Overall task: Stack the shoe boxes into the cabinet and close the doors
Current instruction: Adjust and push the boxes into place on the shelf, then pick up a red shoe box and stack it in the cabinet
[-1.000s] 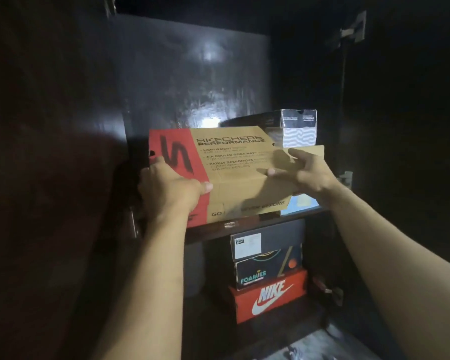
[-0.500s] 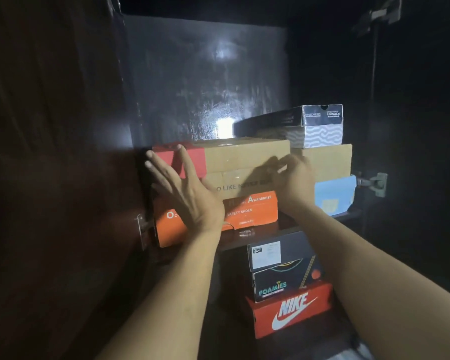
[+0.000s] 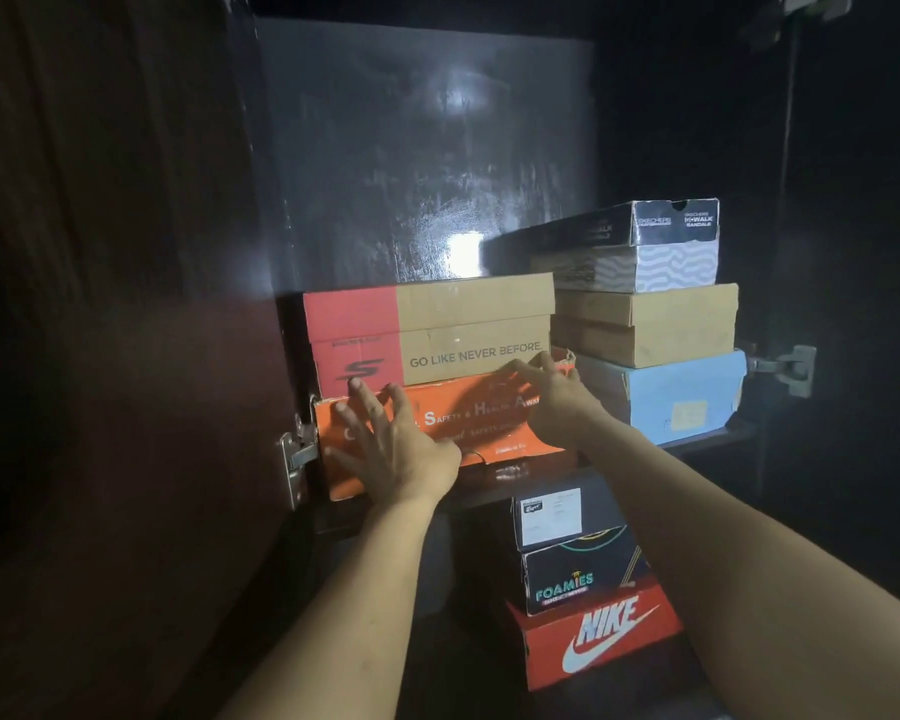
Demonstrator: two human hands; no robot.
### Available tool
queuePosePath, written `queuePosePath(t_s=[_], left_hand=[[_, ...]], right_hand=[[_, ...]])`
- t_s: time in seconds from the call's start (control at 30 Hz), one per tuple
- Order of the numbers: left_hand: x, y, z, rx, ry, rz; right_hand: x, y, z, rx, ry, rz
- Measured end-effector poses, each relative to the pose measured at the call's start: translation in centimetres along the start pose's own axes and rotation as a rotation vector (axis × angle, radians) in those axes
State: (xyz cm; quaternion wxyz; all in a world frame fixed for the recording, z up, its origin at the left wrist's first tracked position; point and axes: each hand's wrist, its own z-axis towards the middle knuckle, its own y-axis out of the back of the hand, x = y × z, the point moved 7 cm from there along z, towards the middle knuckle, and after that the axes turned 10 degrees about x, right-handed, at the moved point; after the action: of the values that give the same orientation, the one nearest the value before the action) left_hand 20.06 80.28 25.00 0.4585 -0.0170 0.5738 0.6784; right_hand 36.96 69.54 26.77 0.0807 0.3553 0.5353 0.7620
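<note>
A tan and red Skechers box (image 3: 437, 335) lies on an orange safety-shoe box (image 3: 463, 428) at the left of the upper shelf. My left hand (image 3: 391, 444) rests flat with spread fingers on the orange box's front. My right hand (image 3: 552, 397) touches that box's upper right part, fingers apart, holding nothing. To the right stands a stack: a black and white Skechers box (image 3: 661, 246) on a plain tan box (image 3: 650, 324) on a light blue box (image 3: 681, 397).
Below the shelf (image 3: 707, 441) a dark box (image 3: 557, 517), a Foamies box (image 3: 578, 579) and a red Nike box (image 3: 598, 636) are stacked. The left door (image 3: 115, 330) stands open, with a metal hinge (image 3: 294, 454). Another hinge (image 3: 791, 366) sits on the dark right side.
The tan and red box went from my hands onto the orange box. Both hands then let go and slid down to the orange box's front.
</note>
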Motion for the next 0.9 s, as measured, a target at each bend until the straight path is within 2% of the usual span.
queuePosePath(t_s=[0.13,0.27,0.4,0.5,0.63,0.8,0.9], left_hand=[[0.0,0.3,0.6,0.045,0.03,-0.01],[-1.0,0.2,-0.5,-0.017,0.036,-0.043],[-4.8,-1.3,-2.4,0.051,-0.068,-0.076],[-9.6,-3.1,-4.9,0.232,-0.25,-0.17],[-16.3,-7.3,-9.4,0.659,-0.445,-0.094],[-23.9,-11.6,-17.4,0.948,-0.657,0.043],[-27.8,-14.7,-23.2,1.067,-0.788,0.099]], right_hand=[[0.1,-0.3,-0.1,0.016,0.013,0.0],[-0.5,0.9,-1.6,-0.036,0.021,0.051],[-1.9,4.7,-5.8,-0.12,-0.003,-0.015],[-4.4,7.7,-10.4,-0.135,-0.044,-0.018],[-10.2,11.0,-17.5,-0.088,-0.227,-0.082],[-17.9,14.1,-28.8,-0.089,-0.463,-0.095],[-23.5,15.0,-36.1,-0.122,-0.639,-0.089]])
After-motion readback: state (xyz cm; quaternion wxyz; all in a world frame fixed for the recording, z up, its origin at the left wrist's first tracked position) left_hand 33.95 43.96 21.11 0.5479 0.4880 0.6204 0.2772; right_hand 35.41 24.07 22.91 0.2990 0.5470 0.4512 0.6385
